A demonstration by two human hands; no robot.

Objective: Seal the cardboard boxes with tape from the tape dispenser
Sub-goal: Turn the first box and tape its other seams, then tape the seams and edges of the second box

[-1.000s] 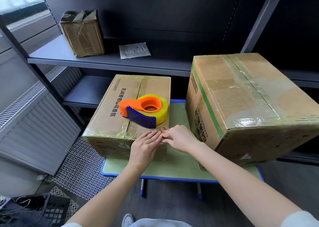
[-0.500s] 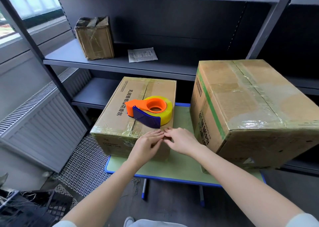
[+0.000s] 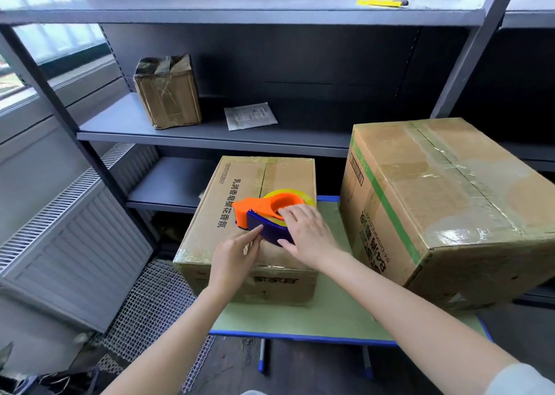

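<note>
item 1: small cardboard box [image 3: 210, 229], printed with black characters. it stands on the left part of the table [image 3: 330, 313], flaps closed, with clear tape along the top seam and over the near left corner.

item 2: tape dispenser [image 3: 255, 207], orange body with a dark blue guard [image 3: 267, 229] and a yellow-tinted tape roll [image 3: 288, 191]. it lies flat on top of the small cardboard box, toward its near right side.

item 3: right hand [image 3: 309, 232]. it lies over the dispenser from the right, fingers curled on the orange ring and the roll, thumb against the near edge of the blue guard; it grips the dispenser.

item 4: left hand [image 3: 237, 253]. it hovers over the near edge of the box top, index finger stretched out to touch the left end of the blue guard, the other fingers loosely bent. cannot tell whether it holds a tape end.

item 5: large cardboard box [image 3: 450, 208] with a green stripe. it sits on the right part of the table, near the small one but apart from it, and is taped across the top.

item 6: grey metal shelf [image 3: 210, 133] behind the table. it carries a small tape-wrapped parcel [image 3: 168, 91] and, to its right, a flat paper packet [image 3: 250, 116]. a yellow object [image 3: 381, 2] lies on the shelf above.

item 7: radiator [image 3: 75, 244] at left, with a wire mesh mat [image 3: 150, 310] on the floor beside it.
</note>
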